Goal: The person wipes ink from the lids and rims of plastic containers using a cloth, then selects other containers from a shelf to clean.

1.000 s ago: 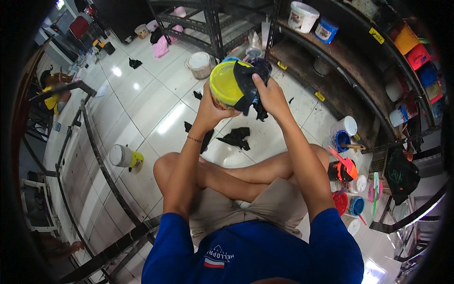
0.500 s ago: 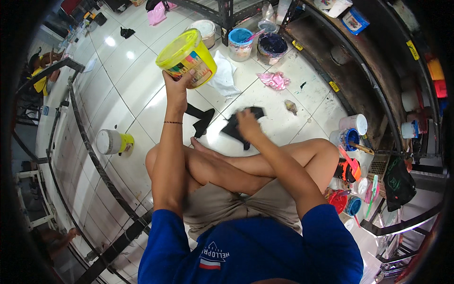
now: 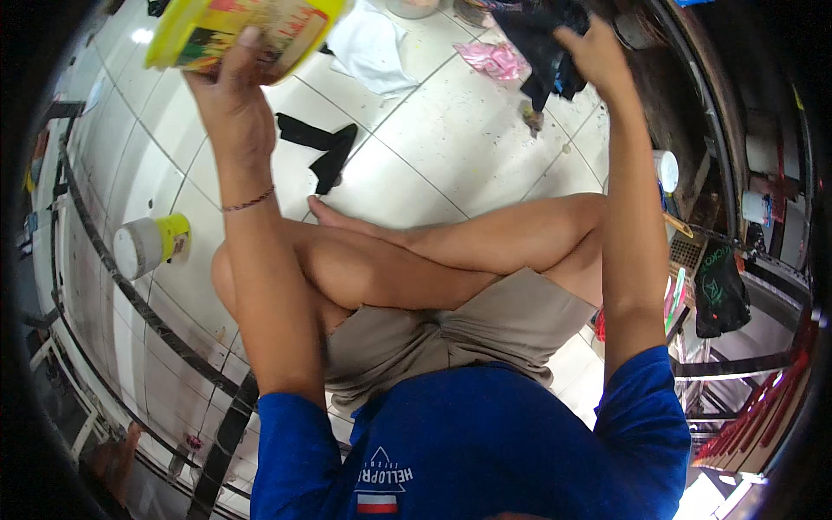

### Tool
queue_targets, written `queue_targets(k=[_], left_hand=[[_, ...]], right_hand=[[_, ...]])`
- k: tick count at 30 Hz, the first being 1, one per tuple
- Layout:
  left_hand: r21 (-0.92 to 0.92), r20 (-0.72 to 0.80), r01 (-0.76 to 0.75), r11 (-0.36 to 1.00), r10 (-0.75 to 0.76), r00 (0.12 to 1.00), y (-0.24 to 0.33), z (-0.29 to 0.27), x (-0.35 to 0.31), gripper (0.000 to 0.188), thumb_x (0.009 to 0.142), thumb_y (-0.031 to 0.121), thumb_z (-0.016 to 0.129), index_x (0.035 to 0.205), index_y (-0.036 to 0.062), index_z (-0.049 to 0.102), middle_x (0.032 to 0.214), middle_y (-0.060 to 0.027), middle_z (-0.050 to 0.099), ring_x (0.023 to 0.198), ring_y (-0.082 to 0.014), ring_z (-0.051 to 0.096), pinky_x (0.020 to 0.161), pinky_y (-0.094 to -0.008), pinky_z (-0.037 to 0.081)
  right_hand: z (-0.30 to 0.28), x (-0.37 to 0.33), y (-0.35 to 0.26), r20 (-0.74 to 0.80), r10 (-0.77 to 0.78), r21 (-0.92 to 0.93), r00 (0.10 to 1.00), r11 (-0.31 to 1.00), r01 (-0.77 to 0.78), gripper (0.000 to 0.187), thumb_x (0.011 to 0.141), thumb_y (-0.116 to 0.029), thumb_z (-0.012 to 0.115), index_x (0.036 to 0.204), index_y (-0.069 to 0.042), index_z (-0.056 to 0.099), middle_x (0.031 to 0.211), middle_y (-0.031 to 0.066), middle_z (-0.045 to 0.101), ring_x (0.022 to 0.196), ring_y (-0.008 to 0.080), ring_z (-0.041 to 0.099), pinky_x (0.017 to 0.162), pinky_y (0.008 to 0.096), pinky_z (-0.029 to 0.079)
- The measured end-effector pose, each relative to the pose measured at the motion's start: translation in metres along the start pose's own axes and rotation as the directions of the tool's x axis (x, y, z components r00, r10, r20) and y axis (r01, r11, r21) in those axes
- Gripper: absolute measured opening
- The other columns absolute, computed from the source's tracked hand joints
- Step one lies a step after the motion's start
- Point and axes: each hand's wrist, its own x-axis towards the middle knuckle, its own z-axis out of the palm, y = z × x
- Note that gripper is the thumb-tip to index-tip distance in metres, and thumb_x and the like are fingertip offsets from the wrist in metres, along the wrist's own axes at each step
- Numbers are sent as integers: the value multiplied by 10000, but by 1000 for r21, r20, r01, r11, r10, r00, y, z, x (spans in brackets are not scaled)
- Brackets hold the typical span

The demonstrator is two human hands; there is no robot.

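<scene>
My left hand is closed on the side of a yellow plastic bucket, raised at the upper left and partly cut off by the picture's top edge. The thumb lies across its printed label. At the upper right, my right hand pinches a dark cloth, which hangs loosely above the floor and is a little blurred. A second black cloth strip lies on the tiles beyond my bare foot. White cloth and a crumpled pink cloth rest between the two hands.
I sit cross-legged on white floor tiles. A white-and-yellow tub lies on its side at my left, near a black metal frame. Dark shelving stands along the right, with a black bag hanging there. A small lump lies under the cloth.
My right hand has lifted the dark cloth from the floor and carried it up and to the right. My left hand has moved the yellow bucket up and leftward. The view has shifted.
</scene>
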Motion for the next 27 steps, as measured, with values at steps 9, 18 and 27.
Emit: queue_targets(k=[9,18,27], left_hand=[[47,-57,0,999,3,998,-2,5,-1,532,874,104,672,1318,39,386,1293,-119,527,1208,-245,531,1074,-431,410],[295,23,208,933,-225,974,-37,26,-44,772,729,72,827,1311,5,325,1266,-138,497,1169,-225,518,993,-364,453],[608,379,98,787,-397,836,-109,52,-114,966,629,210,900,1344,-35,298,1260,-196,506,1180,-267,529,1026,-362,423]], right_hand=[[76,-88,-150,136,-71,287,988,958,30,449,746,-110,614,1164,46,572,1169,253,600,1104,371,588,965,416,461],[159,-101,18,584,229,-217,779,969,-122,279,800,-44,568,1071,8,611,1090,230,639,1022,394,613,893,451,488],[44,-84,30,216,526,804,822,381,-456,386,923,-169,601,1230,51,520,1053,137,659,905,203,646,810,315,510]])
